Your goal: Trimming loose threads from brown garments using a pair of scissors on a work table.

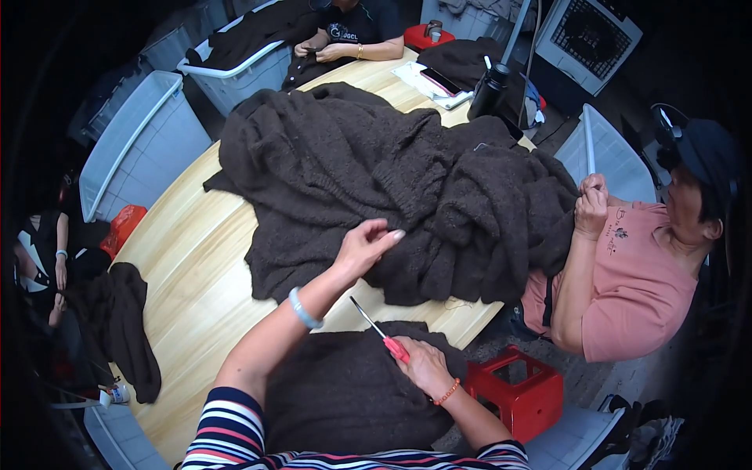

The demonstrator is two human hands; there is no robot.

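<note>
A large heap of dark brown knitted garments [329, 149] covers much of the round wooden table. My left hand [366, 249] is over the near side of this heap, its fingers loosely bent and apart, and nothing shows in it. A blue-white bangle [305, 309] circles that wrist. My right hand [424, 366] is closed around the red handle of a tool with a thin metal shaft [366, 317], whose dark tip points up and left. Under that hand, another dark brown knitted garment [337, 392] lies over my lap and against the table's near edge.
The table [196, 266] holds a phone [441, 81] and a black bottle [489, 92] at the back. People sit at the far side, right and left. Plastic bins [129, 149] stand around; a red stool [523, 392] is by my right arm. One dark garment [129, 329] hangs over the left edge.
</note>
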